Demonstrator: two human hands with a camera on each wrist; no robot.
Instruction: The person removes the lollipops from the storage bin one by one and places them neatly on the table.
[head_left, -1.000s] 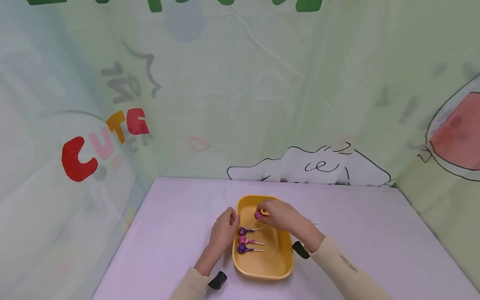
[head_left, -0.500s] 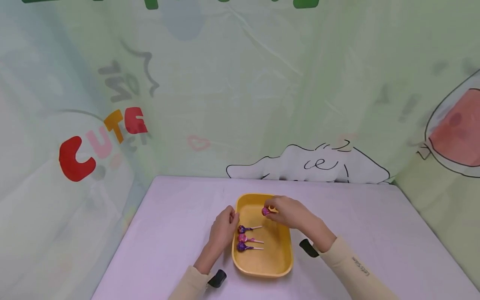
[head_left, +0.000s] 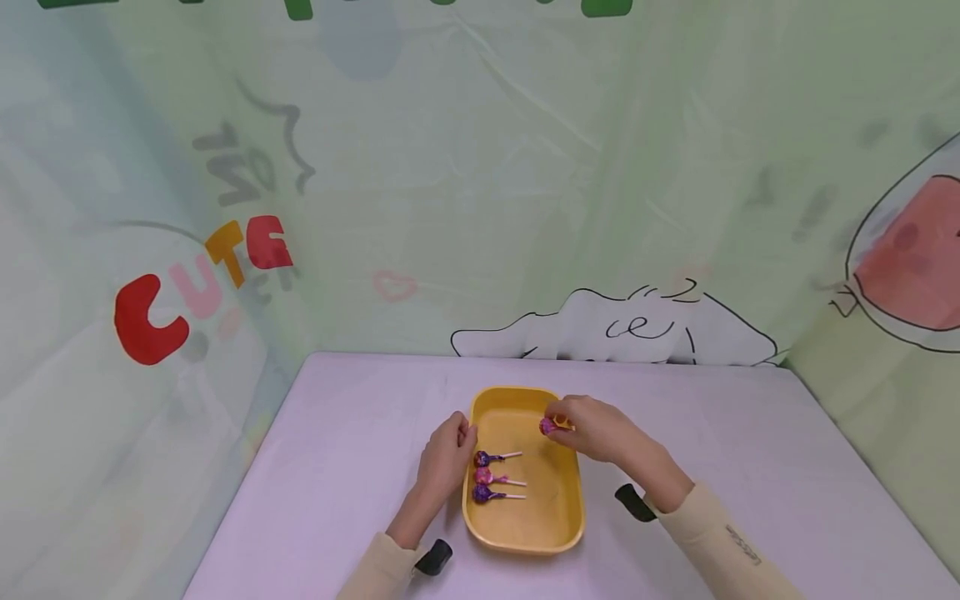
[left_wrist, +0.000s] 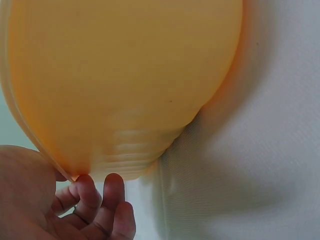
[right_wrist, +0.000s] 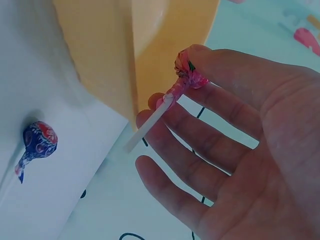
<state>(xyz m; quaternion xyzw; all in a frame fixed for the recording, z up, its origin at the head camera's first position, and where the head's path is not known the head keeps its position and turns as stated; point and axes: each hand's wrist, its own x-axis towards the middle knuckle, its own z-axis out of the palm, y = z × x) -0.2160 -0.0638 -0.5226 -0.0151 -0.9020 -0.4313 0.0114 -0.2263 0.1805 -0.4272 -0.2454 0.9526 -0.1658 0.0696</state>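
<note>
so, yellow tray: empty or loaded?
Partly loaded: three lollipops lie in the yellow tray, along its left side. The right hand holds a fourth lollipop.

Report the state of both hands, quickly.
Left hand: pinching the yellow tray at its rim.
Right hand: holding a pink-wrapped lollipop.

This is a small fabric-walled booth (head_left: pixel 465 108) around a flat, pale lilac table (head_left: pixel 360 433); the kind of building cannot be told. A creased pale green fabric backdrop (head_left: pixel 480 208) rises behind the far edge and carries a white, black-outlined cartoon shape (head_left: pixel 585 329) along it. A pale bluish-white fabric side wall (head_left: pixel 67 425) runs beyond the left edge, printed with red, pink and orange letters (head_left: pixel 201 308) reading CUTE; a light green fabric side wall (head_left: pixel 877 417), printed with a red, rounded figure (head_left: pixel 911 271), stands beyond the right edge.
</note>
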